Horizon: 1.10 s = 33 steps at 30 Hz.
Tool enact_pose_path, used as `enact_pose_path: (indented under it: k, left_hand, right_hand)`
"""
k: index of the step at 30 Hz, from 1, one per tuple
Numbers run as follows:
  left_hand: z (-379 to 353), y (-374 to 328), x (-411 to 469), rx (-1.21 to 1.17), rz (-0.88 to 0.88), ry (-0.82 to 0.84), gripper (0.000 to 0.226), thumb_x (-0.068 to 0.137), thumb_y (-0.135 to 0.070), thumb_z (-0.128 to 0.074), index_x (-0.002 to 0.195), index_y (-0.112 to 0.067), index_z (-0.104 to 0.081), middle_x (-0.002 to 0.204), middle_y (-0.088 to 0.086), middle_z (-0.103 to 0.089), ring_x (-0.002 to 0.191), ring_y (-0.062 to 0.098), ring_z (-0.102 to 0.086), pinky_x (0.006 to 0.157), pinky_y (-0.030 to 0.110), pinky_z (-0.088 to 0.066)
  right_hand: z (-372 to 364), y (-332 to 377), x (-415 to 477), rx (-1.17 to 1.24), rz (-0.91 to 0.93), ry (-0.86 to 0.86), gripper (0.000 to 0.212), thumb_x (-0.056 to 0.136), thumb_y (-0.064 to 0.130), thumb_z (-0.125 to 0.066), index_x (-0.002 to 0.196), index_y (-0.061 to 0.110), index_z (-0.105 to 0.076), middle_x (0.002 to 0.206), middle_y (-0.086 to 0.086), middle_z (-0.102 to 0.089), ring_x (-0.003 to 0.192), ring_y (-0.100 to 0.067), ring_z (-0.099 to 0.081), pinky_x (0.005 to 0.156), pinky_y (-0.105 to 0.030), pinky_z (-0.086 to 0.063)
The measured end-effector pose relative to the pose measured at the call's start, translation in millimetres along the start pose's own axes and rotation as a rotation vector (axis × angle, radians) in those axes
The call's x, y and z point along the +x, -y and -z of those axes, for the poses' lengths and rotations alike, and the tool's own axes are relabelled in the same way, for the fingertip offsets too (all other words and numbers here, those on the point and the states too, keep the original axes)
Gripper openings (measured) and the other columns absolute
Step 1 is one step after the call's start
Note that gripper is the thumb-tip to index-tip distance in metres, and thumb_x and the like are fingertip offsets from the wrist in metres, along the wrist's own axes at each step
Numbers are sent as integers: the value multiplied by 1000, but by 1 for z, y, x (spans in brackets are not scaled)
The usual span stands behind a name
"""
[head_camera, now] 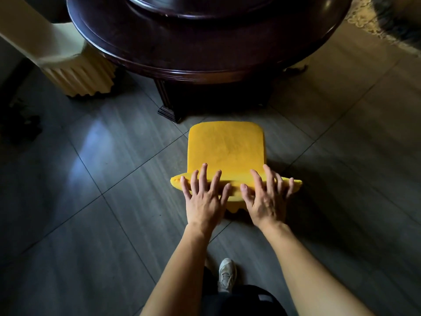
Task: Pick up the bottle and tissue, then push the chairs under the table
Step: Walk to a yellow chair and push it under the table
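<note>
A chair in a yellow cloth cover [226,148] stands on the floor in front of me, its seat facing the round dark wooden table [205,49]. The seat's front edge is just short of the table's pedestal base [169,103]. My left hand [204,197] and my right hand [266,198] both lie flat on top of the chair's backrest, fingers spread and pointing toward the table. Neither hand holds anything. No bottle or tissue is in view.
A second chair in a pale cream pleated cover [75,71] sits at the table's left side. A patterned rug [376,21] lies at the upper right. Grey floor tiles [91,201] surround the chair. My shoe [226,273] is below the hands.
</note>
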State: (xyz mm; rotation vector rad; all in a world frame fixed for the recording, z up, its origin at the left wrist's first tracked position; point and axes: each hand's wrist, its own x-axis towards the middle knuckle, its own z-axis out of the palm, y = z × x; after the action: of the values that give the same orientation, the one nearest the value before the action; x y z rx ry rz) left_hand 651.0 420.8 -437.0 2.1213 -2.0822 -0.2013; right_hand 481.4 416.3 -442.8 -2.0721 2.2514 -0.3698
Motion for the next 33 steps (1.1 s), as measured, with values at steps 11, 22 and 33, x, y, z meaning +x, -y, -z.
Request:
enact_pose_path:
  k: [11,22,33]
  left_hand:
    - [-2,-1,60,-47,42,-14,58,98,-65,-27,143,-36,-49,164,6,-25,150,33,-22,117,61,5]
    - [-2,11,150,-66,61,-51,50,98,-65,-28,137,-42,-52,165,4,-24,152,32,-17,115,61,11]
    - [1,34,280,-49,16,24,57,98,-69,-12,147,-48,-34,169,-1,-5,155,27,5,116,62,17]
  right_hand:
    - [-7,5,74,-28,57,85,65,96,64,-22,146,30,-45,156,-12,-38,136,-37,-39,117,-62,-9]
    - [-16,21,170,-82,123,133,65,97,65,-21,152,34,-35,158,-11,-34,133,-33,-41,117,-58,-15]
    - [-39,54,275,-64,38,70,63,96,65,-23,151,36,-36,161,-10,-29,138,-35,-35,116,-61,-12]
